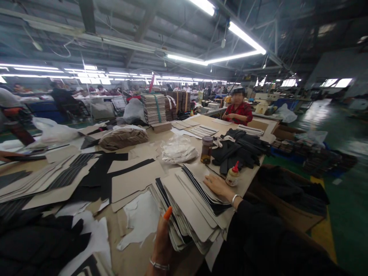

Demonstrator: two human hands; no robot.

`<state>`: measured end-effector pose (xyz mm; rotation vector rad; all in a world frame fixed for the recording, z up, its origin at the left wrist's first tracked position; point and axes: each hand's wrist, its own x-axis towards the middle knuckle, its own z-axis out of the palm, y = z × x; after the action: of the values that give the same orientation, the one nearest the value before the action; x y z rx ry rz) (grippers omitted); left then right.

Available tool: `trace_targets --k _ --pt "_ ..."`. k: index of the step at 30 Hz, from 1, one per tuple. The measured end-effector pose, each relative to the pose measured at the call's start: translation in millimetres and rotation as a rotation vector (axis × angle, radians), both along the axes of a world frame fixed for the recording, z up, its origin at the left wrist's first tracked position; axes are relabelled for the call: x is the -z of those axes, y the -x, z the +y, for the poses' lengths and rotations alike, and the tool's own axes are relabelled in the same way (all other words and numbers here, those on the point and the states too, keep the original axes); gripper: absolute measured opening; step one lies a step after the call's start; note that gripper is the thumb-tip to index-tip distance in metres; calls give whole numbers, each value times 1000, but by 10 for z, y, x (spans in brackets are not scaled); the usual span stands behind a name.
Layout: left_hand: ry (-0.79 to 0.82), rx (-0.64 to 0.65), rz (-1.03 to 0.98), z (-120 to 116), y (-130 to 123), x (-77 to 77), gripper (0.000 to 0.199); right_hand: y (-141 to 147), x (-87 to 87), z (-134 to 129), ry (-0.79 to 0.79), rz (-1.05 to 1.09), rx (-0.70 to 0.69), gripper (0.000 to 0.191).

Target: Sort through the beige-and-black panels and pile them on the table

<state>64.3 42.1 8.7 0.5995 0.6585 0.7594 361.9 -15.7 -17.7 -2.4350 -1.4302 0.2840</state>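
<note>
A fanned stack of beige and black cut panels (189,203) lies at the near edge of the table. My left hand (163,237), with an orange finger cot on the thumb, grips the stack's near left side; its other fingers are hidden behind the panels. Across the top right of the stack, my right hand (217,184) rests flat with its fingers stretched out. Close to that hand stands a small glue bottle (232,175) with a red tip. A brown-lidded jar (206,149) is just beyond the stack.
More fanned panels (54,176) and black pieces (92,180) cover the table's left. A plastic-wrapped white bundle (178,148) and a black fabric pile (240,149) lie farther back. Across the table sits a person in red (243,111). A box of dark material (287,195) stands right.
</note>
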Motion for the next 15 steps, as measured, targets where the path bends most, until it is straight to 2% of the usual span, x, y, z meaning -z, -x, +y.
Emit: trace_targets --k 3,5,9,12,15 --pt "137 52 -9 0 39 -2 51 -83 9 37 28 42 123 80" --pt "211 82 -37 19 62 18 50 -132 28 81 35 71 215 91" --pt "247 51 -138 74 81 60 47 -199 99 207 -18 130 256 73" --pt "251 7 -171 109 81 74 42 -238 149 281 -31 152 243 61" --pt "320 36 -162 130 68 90 43 -272 171 312 -71 190 192 56"
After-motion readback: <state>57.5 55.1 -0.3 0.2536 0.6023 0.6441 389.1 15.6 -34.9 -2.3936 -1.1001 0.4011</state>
